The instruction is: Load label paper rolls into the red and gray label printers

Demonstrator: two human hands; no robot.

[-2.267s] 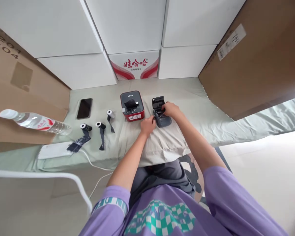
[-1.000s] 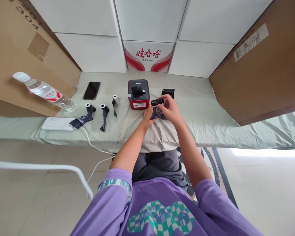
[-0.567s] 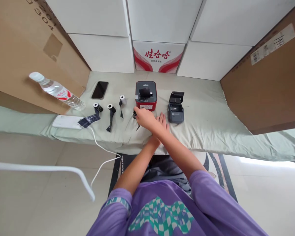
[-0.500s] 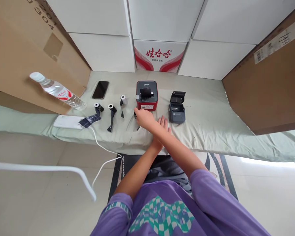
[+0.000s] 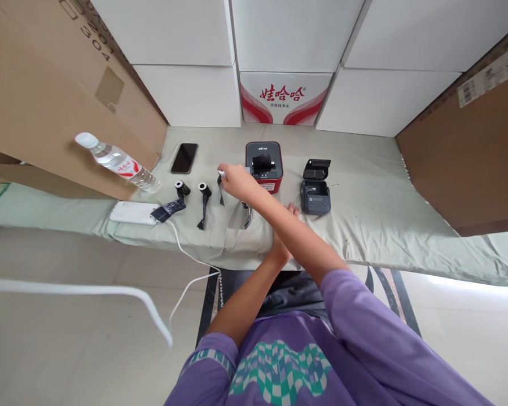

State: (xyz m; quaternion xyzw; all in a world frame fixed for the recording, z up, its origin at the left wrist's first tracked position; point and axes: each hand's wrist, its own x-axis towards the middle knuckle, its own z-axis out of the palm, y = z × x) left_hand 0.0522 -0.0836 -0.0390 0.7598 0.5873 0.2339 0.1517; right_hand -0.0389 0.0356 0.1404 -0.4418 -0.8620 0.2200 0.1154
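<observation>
White boxes are backing a cloth-covered bench [image 5: 364,225]. Right hand [image 5: 236,181], arm crossing over the left, is closing its fingers on a paper roll [image 5: 221,174] just left of the red printer [image 5: 264,166]. Left hand [image 5: 288,213] is lying flat and open on the cloth, partly hidden beneath that arm. Another roll [image 5: 245,210] is lying below the right wrist, two more rolls [image 5: 204,188] lining up leftward: four in all. Two printers are sitting here, the grey printer [image 5: 315,195] lid-up; one phone [image 5: 184,158], one bottle [image 5: 118,163].

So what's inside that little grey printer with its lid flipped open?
The grey printer shows a dark open bay under its raised lid; no roll can be seen in it, though the view is too small to be sure. Neither hand touches it.
</observation>
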